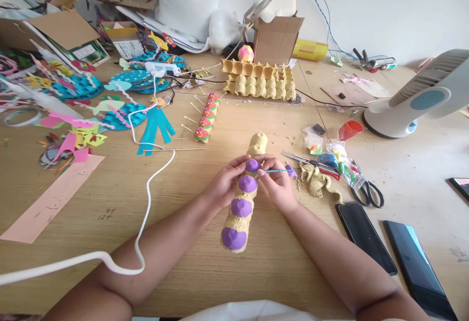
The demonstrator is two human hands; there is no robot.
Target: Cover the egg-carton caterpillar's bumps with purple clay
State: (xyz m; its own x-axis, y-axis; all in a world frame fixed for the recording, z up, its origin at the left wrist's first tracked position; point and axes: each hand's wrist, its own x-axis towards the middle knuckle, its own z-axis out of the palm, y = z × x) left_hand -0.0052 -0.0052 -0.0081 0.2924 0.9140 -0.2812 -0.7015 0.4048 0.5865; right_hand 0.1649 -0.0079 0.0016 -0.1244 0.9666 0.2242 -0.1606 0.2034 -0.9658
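Note:
A long egg-carton strip (pixel 239 224) coated in tan clay lies along the middle of the desk in front of me. Purple clay patches (pixel 241 207) cover several of its bumps, while the far bump (pixel 259 140) is plain tan. My left hand (pixel 222 184) grips the strip's left side near the far end, fingers at a purple patch. Pinched in my right hand (pixel 279 188) is a thin blue stick-like tool (pixel 277 170), its tip hidden by the fingers at that same patch. Beside that hand sit a purple clay lump (pixel 290 170) and tan clay scraps (pixel 313 180).
A decorated red-and-green caterpillar (pixel 206 118) stands farther back, before egg cartons (pixel 264 86). Scissors (pixel 369 193), a craft knife (pixel 300 159) and two phones (pixel 366 235) (pixel 417 262) lie right. A white fan (pixel 414 101) stands behind them. A white cable (pixel 148 194) crosses the left side.

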